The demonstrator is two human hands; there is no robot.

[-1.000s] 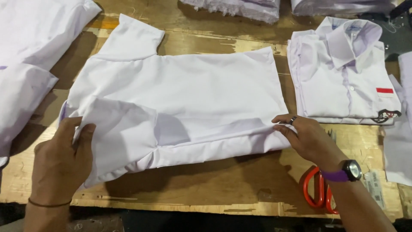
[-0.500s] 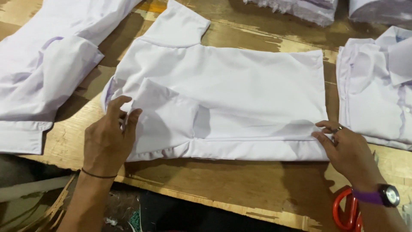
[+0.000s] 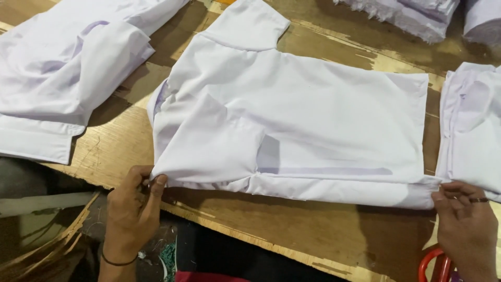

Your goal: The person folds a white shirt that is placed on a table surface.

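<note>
White shirt (image 3: 313, 120): spread flat on the wooden table (image 3: 125, 151), back up, one sleeve folded inward, near long edge doubled along the table's front. Left hand (image 3: 133, 209) closed in a pinch on the shirt's near left corner, right at the table's edge. Right hand (image 3: 464, 230) closed on the near right corner, fingers curled over the hem, close beside a second white shirt (image 3: 472, 136).

Likely trouble: uneven pull between the two corners, skewing the fold and creasing the folded sleeve. Thin cloth, only fingertip grips, so a slip at either corner possible, with the fold springing open. Left corner overhanging the table's front, apt to sag off the edge if let go. Right corner nearly touching the neighbouring shirt, easy to drag or catch it. Red-handled scissors (image 3: 436, 266) just beside the right wrist, a snag risk. More white garments (image 3: 68, 62) well apart at far left.
</note>
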